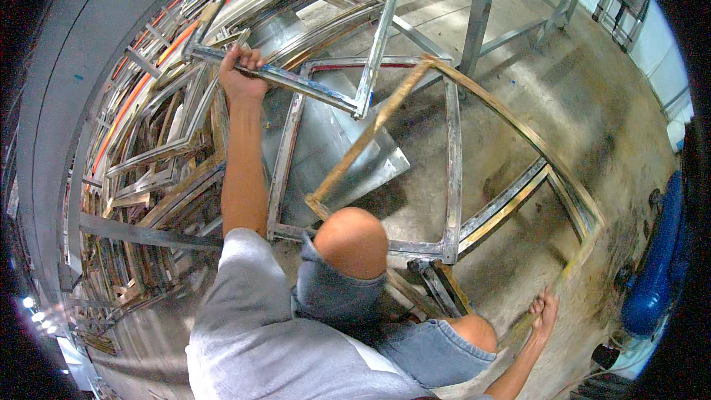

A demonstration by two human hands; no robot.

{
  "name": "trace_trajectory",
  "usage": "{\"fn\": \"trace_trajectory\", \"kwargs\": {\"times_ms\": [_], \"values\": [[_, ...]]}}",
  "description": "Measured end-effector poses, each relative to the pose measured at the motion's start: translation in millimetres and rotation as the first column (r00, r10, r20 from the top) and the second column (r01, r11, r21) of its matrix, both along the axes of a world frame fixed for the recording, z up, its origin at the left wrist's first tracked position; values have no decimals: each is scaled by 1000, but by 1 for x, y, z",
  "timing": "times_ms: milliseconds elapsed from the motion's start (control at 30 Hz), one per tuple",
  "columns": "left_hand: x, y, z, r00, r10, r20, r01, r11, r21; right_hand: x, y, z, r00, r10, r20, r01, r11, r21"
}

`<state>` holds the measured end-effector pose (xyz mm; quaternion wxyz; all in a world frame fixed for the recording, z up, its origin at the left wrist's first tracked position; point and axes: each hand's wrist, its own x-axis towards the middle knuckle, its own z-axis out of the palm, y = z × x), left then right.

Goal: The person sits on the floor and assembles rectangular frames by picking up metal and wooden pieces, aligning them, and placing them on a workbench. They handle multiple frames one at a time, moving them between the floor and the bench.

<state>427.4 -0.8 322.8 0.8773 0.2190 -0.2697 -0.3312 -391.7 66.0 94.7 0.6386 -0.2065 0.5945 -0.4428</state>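
My left hand (243, 74), arm stretched forward, is closed around the near bar of a paint-stained metal frame (311, 87) held up at the upper left. At the lower right, my right hand (544, 311) is closed on the side of a larger, worn, yellowish-brown frame (522, 130). That frame stretches in front of my knees; its nearest corner is hidden behind them. Beneath it is a grey rectangular frame (453, 170) with a reddish inner edge at its far side. Another dark frame (503, 207) with a yellowish edge lies at its right.
Many stacked frames (159, 152) crowd a grey metal rack (141, 230) on the left. A shiny metal sheet (370, 170) lies on the concrete floor. A grey metal post (480, 15) stands ahead. To the right are a blue tank (655, 259) and a folded black stand (622, 4) against the wall.
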Motion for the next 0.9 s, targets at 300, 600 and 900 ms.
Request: {"fn": "trace_trajectory", "kwargs": {"times_ms": [300, 600, 900], "values": [[-18, 37, -15, 978, 4, -207, 9, 998, 62, 159, -94, -18, 963, 85, 256, -138, 970, 198], [-40, 55, -26, 970, -72, -233, 63, 997, -46, 328, -3, 28, 858, 209, 470, -290, 951, 106], [-71, 75, -9, 970, -125, -210, 152, 981, 118, 346, -6, 34, 244, 831, 500, -969, 185, 165]]}}
